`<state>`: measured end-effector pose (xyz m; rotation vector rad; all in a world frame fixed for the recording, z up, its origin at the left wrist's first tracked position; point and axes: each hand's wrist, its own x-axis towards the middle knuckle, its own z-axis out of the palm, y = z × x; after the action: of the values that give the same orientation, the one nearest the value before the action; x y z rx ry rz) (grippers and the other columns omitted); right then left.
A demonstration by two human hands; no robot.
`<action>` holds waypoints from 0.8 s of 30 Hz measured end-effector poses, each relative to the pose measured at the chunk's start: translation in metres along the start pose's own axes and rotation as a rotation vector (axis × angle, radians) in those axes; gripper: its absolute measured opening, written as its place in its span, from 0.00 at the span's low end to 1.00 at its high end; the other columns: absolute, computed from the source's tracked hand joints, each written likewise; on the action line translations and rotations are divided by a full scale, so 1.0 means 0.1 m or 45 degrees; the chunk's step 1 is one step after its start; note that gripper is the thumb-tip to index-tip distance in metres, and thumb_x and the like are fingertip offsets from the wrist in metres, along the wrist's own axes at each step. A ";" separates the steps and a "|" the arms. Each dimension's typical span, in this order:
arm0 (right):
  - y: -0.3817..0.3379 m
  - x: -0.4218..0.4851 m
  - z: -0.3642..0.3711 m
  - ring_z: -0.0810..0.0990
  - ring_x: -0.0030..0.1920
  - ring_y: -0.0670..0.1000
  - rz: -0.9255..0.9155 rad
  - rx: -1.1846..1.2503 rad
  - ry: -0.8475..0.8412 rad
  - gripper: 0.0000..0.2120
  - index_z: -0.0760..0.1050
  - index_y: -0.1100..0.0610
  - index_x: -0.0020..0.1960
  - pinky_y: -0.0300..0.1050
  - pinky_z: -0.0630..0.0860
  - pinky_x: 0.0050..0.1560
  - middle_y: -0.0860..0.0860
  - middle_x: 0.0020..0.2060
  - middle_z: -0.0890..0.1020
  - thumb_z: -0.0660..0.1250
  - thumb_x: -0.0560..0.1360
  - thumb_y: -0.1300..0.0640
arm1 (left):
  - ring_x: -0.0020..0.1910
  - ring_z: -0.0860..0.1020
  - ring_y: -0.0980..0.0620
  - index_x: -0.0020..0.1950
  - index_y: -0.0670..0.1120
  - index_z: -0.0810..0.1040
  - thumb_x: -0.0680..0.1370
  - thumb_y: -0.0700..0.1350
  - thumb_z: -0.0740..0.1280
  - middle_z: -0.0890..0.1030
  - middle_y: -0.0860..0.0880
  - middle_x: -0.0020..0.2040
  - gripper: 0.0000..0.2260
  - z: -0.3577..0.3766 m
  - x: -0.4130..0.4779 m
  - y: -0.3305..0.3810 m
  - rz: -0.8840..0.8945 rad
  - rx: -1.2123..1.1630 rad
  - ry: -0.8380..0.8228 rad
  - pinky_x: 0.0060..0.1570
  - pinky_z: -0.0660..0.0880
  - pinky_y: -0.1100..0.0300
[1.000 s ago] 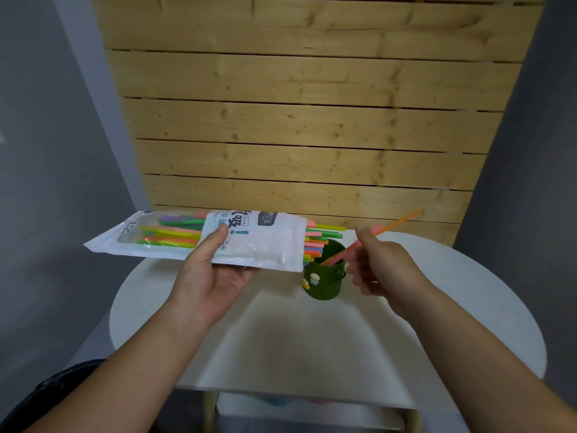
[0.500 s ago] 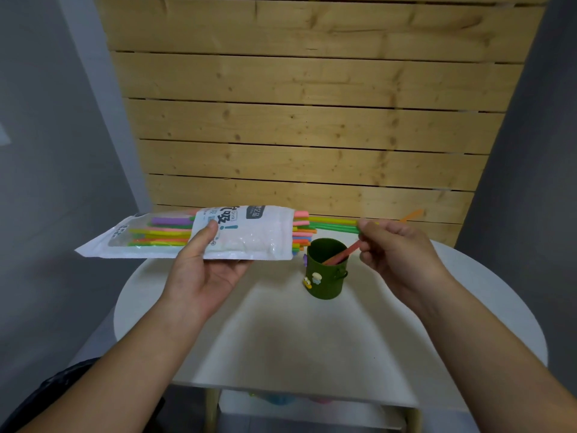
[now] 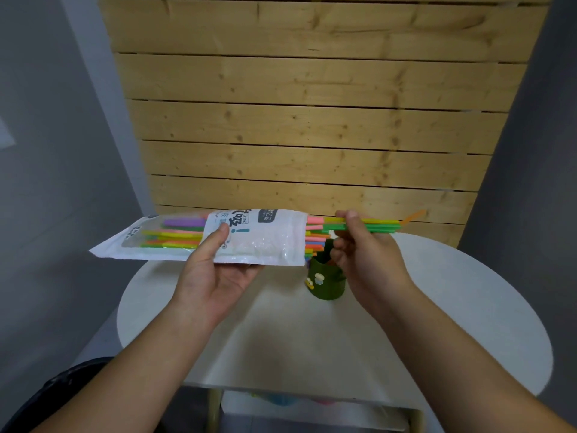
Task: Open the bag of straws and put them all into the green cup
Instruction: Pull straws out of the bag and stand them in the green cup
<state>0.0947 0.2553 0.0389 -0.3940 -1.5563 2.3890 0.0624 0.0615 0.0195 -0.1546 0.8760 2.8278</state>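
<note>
My left hand (image 3: 218, 270) holds the white straw bag (image 3: 259, 239) level above the table, thumb on top, its open end facing right. Coloured straw ends (image 3: 315, 235) stick out of that opening. My right hand (image 3: 362, 248) pinches a few green and yellow straws (image 3: 379, 225) that reach out of the bag to the right. The green cup (image 3: 326, 284) stands on the table below the bag's mouth, partly hidden by my right hand. An orange straw (image 3: 413, 216) leans out of the cup towards the back right.
The round white table (image 3: 452, 323) carries only the cup. A wooden slat wall (image 3: 312, 120) rises right behind it. Grey walls flank both sides. A lower shelf with coloured items (image 3: 281, 398) shows under the table's front edge.
My right hand let go of the orange straw in the cup, rose to the bag's mouth and now pinches green and yellow straws. The bag lifted slightly.
</note>
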 end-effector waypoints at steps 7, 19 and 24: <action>-0.26 0.11 -0.26 0.83 0.32 0.46 -0.158 0.079 0.120 0.10 0.78 0.61 0.50 0.40 0.82 0.38 0.55 0.36 0.82 0.64 0.81 0.54 | 0.56 0.84 0.43 0.63 0.44 0.78 0.80 0.42 0.68 0.85 0.42 0.59 0.12 -0.11 0.14 0.08 0.021 -0.024 0.032 0.55 0.79 0.38; -0.44 0.13 -0.63 0.87 0.36 0.49 -0.311 0.084 0.263 0.08 0.77 0.60 0.50 0.41 0.83 0.41 0.52 0.34 0.86 0.64 0.81 0.55 | 0.55 0.85 0.42 0.65 0.44 0.77 0.79 0.41 0.68 0.85 0.42 0.59 0.14 -0.12 0.21 0.04 0.036 -0.082 0.076 0.51 0.81 0.40; -0.45 0.18 -0.75 0.85 0.33 0.49 -0.406 -0.001 0.427 0.10 0.77 0.60 0.49 0.41 0.82 0.40 0.56 0.40 0.84 0.64 0.81 0.54 | 0.55 0.85 0.42 0.63 0.44 0.78 0.80 0.41 0.68 0.85 0.42 0.58 0.13 -0.12 0.22 0.03 0.045 -0.079 0.084 0.50 0.82 0.40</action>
<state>0.1087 0.3427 0.0493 -0.4783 -1.3530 1.9649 0.0408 0.0551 0.0079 -0.2438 0.8118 2.8999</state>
